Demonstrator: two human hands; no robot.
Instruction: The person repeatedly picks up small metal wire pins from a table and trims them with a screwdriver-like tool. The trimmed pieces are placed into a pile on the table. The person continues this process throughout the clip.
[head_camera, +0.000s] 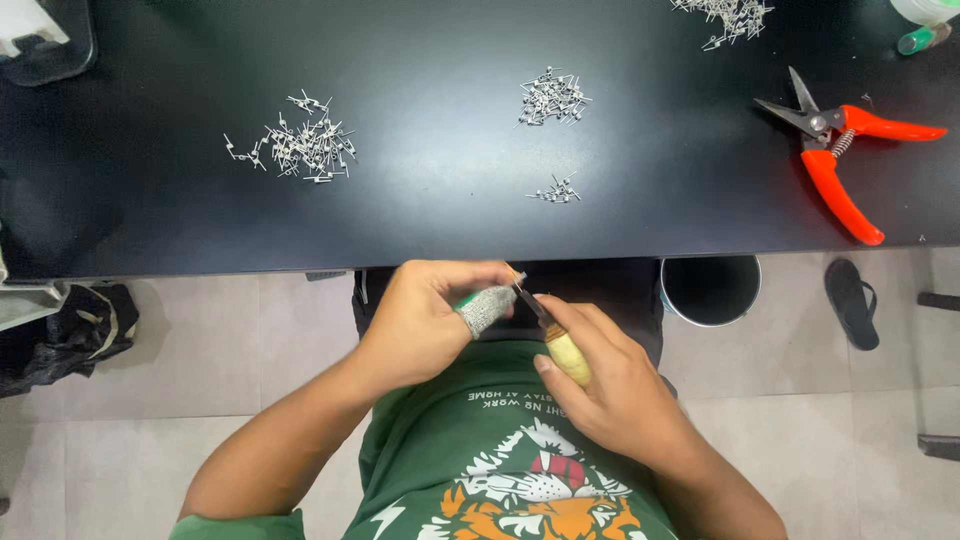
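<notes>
Both hands below table edge (500, 262) | right hand (610, 385) grips knife (560, 345)

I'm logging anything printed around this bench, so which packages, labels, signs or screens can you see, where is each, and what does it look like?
No packages, signs or screens show.
Shirt print: on the person's green shirt, bottom centre; a white line of lettering above an orange, white and red tiger head.
</notes>
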